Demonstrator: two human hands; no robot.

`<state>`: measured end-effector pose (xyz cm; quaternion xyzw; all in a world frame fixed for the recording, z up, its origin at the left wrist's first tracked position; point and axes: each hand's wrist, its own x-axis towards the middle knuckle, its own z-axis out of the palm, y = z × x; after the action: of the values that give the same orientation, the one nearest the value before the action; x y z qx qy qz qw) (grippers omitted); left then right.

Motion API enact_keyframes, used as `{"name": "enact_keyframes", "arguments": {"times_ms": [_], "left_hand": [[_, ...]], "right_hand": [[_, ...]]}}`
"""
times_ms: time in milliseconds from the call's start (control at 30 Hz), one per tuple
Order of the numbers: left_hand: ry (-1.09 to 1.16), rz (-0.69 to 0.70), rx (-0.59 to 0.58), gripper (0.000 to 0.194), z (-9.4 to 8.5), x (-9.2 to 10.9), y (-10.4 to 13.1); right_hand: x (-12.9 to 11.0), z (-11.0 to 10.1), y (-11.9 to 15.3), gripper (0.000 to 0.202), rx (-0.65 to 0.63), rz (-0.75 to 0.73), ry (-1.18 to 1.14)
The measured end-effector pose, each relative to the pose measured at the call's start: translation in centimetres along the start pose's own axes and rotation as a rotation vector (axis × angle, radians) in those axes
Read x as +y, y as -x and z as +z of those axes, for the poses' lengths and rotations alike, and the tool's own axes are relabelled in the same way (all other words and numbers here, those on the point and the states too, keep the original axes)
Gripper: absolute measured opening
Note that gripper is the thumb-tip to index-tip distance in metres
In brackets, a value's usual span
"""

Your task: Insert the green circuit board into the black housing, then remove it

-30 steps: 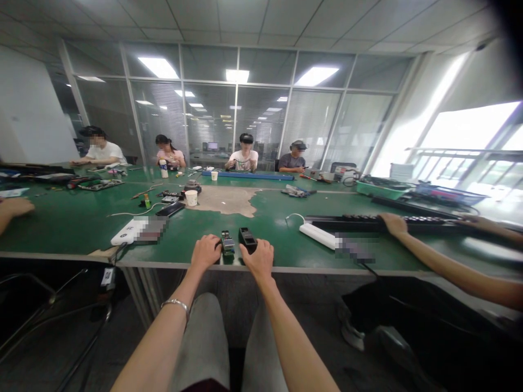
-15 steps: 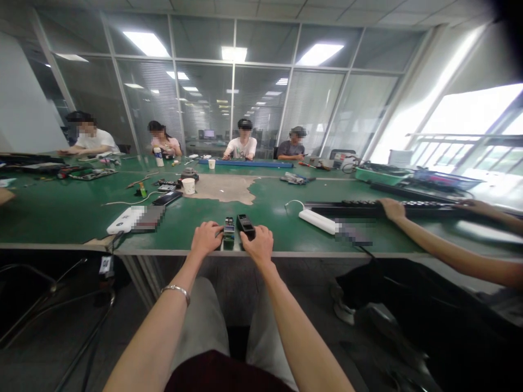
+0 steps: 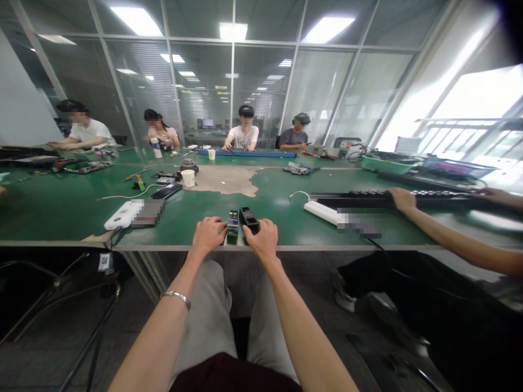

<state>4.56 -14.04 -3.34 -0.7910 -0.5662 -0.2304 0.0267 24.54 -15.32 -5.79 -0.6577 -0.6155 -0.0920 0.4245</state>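
My left hand (image 3: pixel 208 235) is at the near edge of the green table, its fingers curled against the left side of a small circuit board assembly (image 3: pixel 232 224) with a green lower part and a metallic upper part. Close by on the right, my right hand (image 3: pixel 263 238) grips a black plastic housing (image 3: pixel 249 219), thumb on its near left side and fingers round its right side. The housing has openings in its upper face and leans slightly. Only a narrow gap separates the housing from the board assembly. Fine details of both are too small to make out.
A white power bank (image 3: pixel 121 215) and a dark phone (image 3: pixel 166 191) lie to the left, near a paper cup (image 3: pixel 188 178). To the right are a white bar-shaped device (image 3: pixel 322 213) and a long black rail (image 3: pixel 355 200) under a co-worker's hand (image 3: pixel 403 200). Several people sit opposite.
The view has tilted down a little. Both hands remain at the table edge with the board assembly and the black housing, which have shifted only slightly.
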Motion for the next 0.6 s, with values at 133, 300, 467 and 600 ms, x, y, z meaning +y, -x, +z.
{"name": "enact_keyframes", "arguments": {"times_ms": [133, 300, 467, 600], "left_hand": [[0.033, 0.033, 0.002, 0.027, -0.1, -0.2, 0.1], [0.091, 0.080, 0.014, 0.025, -0.1, -0.8, 0.3], [0.157, 0.116, 0.049, 0.024, -0.1, -1.2, 0.5], [0.203, 0.154, 0.057, 0.023, -0.1, -1.3, 0.5]], "right_hand": [[-0.3, 0.0, 0.1, 0.044, -0.004, 0.017, 0.017], [-0.6, -0.3, 0.3, 0.039, -0.011, 0.010, 0.031], [-0.4, -0.7, 0.7, 0.035, -0.021, -0.050, 0.022], [-0.2, -0.9, 0.9, 0.036, -0.017, -0.075, -0.008]]}}
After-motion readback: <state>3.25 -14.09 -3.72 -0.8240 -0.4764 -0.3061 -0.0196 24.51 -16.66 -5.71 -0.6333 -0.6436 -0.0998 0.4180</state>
